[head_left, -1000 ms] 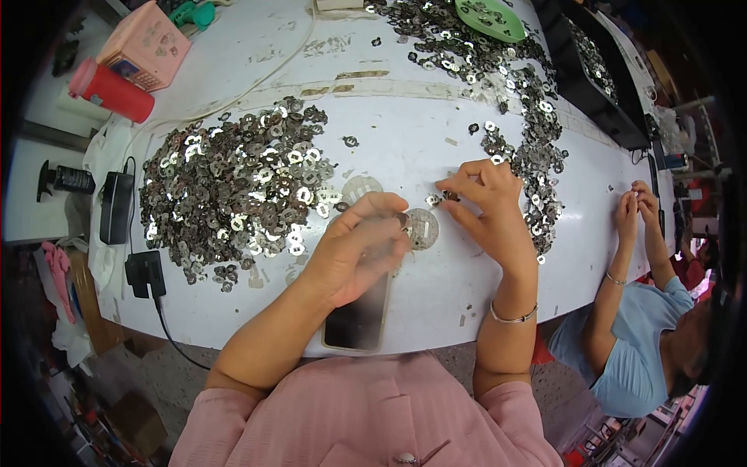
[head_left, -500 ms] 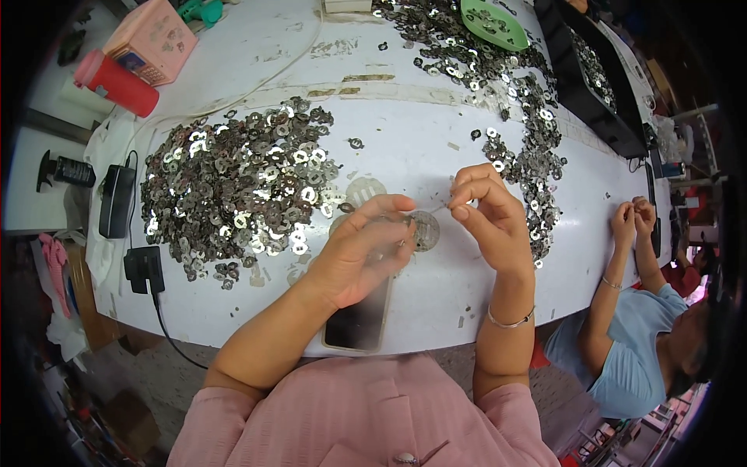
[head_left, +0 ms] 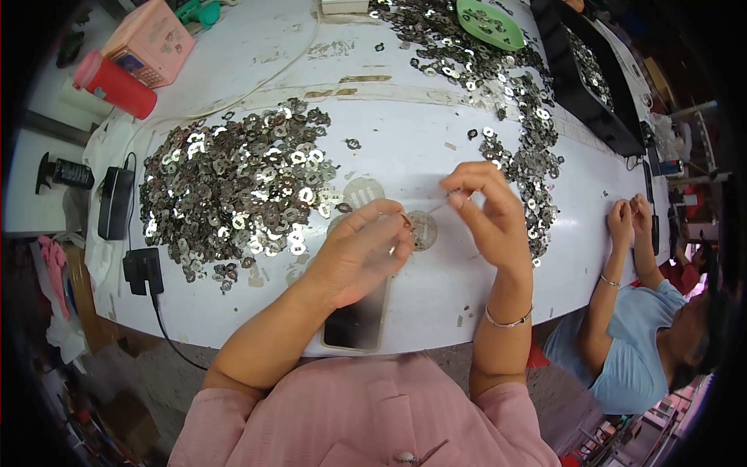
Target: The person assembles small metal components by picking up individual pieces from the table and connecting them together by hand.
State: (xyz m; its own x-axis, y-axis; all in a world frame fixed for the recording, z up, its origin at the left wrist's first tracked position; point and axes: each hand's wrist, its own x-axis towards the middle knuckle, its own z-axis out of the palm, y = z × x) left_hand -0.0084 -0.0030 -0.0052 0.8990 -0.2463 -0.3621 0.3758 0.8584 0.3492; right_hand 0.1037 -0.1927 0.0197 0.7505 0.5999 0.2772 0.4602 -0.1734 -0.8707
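My left hand (head_left: 358, 257) is closed near the middle of the table, with a small flat metal piece (head_left: 406, 222) at its thumb and fingertips. To its right, my right hand (head_left: 494, 214) pinches a small thing at its fingertips, too blurred to name. A thin pale line shows between the two hands. A large heap of small ring-like metal pieces (head_left: 241, 187) lies left of my left hand. More such pieces (head_left: 537, 148) spread in a strip beyond and right of my right hand. Under my left forearm lies a dark phone (head_left: 354, 323).
A green tray (head_left: 490, 25) and a black bin (head_left: 587, 86) with metal pieces stand at the far right. Far left are a red bottle (head_left: 115, 86), a pink box (head_left: 152, 43) and a black adapter (head_left: 142, 270). A co-worker's hands (head_left: 632, 222) are at the right edge.
My right hand's fingertips have moved slightly up and away from my left hand. The left hand's fingers have drawn closer together. The heaps look unchanged.
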